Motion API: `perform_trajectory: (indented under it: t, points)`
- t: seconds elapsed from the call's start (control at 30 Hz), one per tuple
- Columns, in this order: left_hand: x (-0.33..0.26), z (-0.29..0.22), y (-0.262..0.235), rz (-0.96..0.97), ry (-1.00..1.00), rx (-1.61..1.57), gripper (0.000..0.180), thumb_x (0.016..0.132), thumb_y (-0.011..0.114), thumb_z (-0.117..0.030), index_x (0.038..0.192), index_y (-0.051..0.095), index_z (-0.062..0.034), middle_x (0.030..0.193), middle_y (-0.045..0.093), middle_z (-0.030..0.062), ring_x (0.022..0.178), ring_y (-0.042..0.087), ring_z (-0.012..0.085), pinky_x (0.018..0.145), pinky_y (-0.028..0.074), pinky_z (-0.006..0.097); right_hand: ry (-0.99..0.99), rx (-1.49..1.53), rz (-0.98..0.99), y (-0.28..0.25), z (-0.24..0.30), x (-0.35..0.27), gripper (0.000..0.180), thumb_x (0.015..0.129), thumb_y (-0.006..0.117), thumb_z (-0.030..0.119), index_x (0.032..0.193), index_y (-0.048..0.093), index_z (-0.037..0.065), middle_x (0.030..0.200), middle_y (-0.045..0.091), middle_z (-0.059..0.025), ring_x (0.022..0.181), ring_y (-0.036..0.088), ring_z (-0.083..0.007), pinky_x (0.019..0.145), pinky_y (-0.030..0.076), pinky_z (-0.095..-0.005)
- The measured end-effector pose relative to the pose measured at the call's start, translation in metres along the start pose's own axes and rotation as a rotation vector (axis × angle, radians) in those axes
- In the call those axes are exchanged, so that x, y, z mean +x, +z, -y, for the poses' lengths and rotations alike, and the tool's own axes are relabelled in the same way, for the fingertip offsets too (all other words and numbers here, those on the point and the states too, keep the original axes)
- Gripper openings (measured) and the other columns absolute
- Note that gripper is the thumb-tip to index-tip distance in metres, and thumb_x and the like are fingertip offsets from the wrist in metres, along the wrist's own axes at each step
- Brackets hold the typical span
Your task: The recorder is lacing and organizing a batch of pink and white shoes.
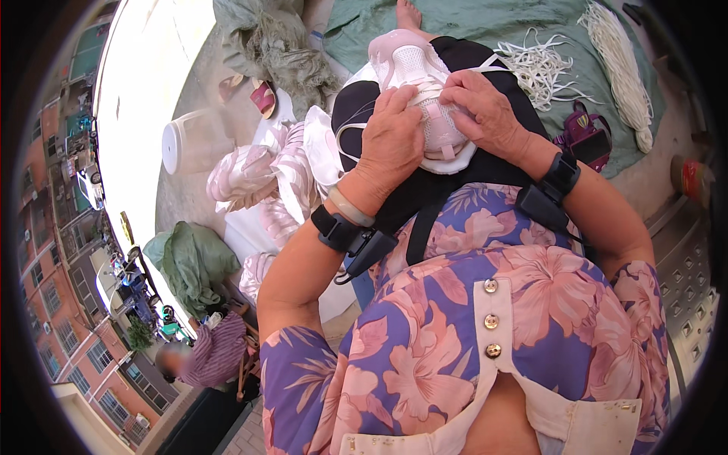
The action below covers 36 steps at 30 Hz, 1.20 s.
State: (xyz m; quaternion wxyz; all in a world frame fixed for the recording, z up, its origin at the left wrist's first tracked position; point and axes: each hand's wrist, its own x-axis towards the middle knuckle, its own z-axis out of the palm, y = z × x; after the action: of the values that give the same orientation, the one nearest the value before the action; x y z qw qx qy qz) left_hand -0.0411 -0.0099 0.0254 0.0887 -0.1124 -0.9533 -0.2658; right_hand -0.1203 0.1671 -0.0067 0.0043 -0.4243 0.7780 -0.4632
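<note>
A pink and white sneaker [409,61] lies across my lap, its toe pointing away and its padded tongue nearest me. My left hand [391,140] is closed at the left row of eyelets, fingertips pinched on the white shoelace. On the opposite side my right hand [489,114] is also closed, with thumb and fingers bent in over the lacing; a lace end trails out beyond it to the right. Another lace loop [346,140] hangs left of my left hand. The exact grip of the fingertips is partly hidden.
More pink and white sneakers [246,178] are piled at my left. A bundle of white laces [618,76] and a loose heap of laces [538,67] lie on the green cloth [485,19]. A purple bag [588,140] sits at right. Another person [216,353] is at lower left.
</note>
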Motion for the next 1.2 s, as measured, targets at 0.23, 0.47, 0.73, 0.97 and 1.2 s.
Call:
perform_trajectory:
  t: [0.23,0.47,0.73,0.97,1.2]
  points:
    - [0.01,-0.008,0.019,-0.097,-0.041,0.185,0.007,0.069,0.056,-0.005,0.073,0.061,-0.0008,0.103,0.054,0.0128,0.095,0.051,0.0322,0.077,0.042,0.04,0.043,-0.066,-0.009,0.003,0.003,0.003,0.019,0.067,0.061,0.007,0.086,0.058,0.006,0.092,0.05,-0.0085,0.089,0.051,-0.0281,0.075,0.044,-0.0356]
    - [0.008,-0.008,0.018,-0.077,-0.053,0.19,0.01,0.066,0.058,-0.007,0.074,0.061,-0.0001,0.105,0.055,0.0142,0.096,0.052,0.0331,0.079,0.042,0.041,0.11,-0.248,-0.002,0.014,0.013,0.001,0.015,0.071,0.06,0.01,0.084,0.057,0.005,0.1,0.051,-0.0101,0.092,0.052,-0.0288,0.074,0.046,-0.0366]
    - [-0.006,0.003,-0.002,-0.156,-0.127,-0.071,0.014,0.064,0.063,-0.005,0.077,0.06,-0.0015,0.114,0.055,0.019,0.102,0.054,0.0358,0.087,0.041,0.04,0.15,-0.143,0.033,-0.052,-0.006,-0.014,0.009,0.081,0.051,0.004,0.089,0.047,0.001,0.107,0.05,-0.0175,0.093,0.052,-0.037,0.076,0.044,-0.0388]
    - [-0.006,-0.004,-0.027,-0.157,-0.088,0.004,0.012,0.066,0.065,-0.005,0.076,0.059,-0.0032,0.115,0.055,0.0185,0.101,0.054,0.0344,0.087,0.04,0.041,0.562,-0.521,0.079,-0.123,-0.106,-0.093,0.01,0.085,0.048,0.011,0.092,0.046,0.005,0.088,0.051,-0.018,0.082,0.051,-0.0401,0.068,0.042,-0.0444]
    - [-0.005,-0.012,-0.041,-0.216,-0.084,-0.014,0.01,0.073,0.064,-0.005,0.08,0.058,-0.0039,0.113,0.056,0.0171,0.1,0.055,0.0318,0.086,0.041,0.038,-0.166,-0.385,-0.006,-0.053,-0.027,-0.014,0.024,0.078,0.057,0.007,0.101,0.054,0.007,0.087,0.057,-0.009,0.089,0.054,-0.0276,0.081,0.039,-0.0396]
